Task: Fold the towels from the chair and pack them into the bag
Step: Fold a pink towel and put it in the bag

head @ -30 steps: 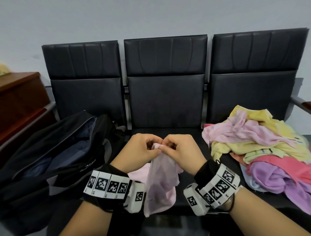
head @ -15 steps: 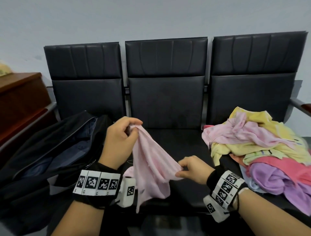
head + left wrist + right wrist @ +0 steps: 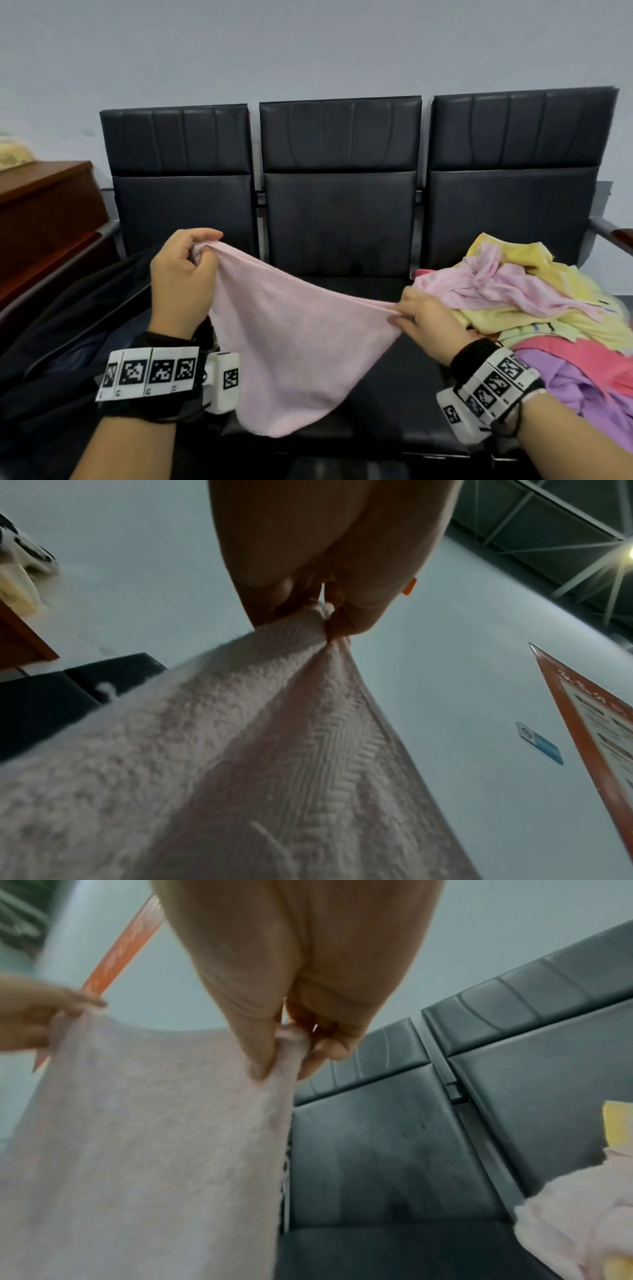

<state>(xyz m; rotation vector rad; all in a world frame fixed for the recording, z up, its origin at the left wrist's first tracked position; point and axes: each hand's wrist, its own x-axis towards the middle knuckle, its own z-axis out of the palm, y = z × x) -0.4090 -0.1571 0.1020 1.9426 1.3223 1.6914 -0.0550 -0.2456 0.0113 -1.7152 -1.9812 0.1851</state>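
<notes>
At centre frame we see the left hand (image 3: pixel 183 274) pinching one corner of the pink towel (image 3: pixel 294 342). The right hand (image 3: pixel 428 320) pinches the opposite corner, lower right.

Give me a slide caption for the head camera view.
Both hands stretch a pink towel above the chair seat.
</notes>
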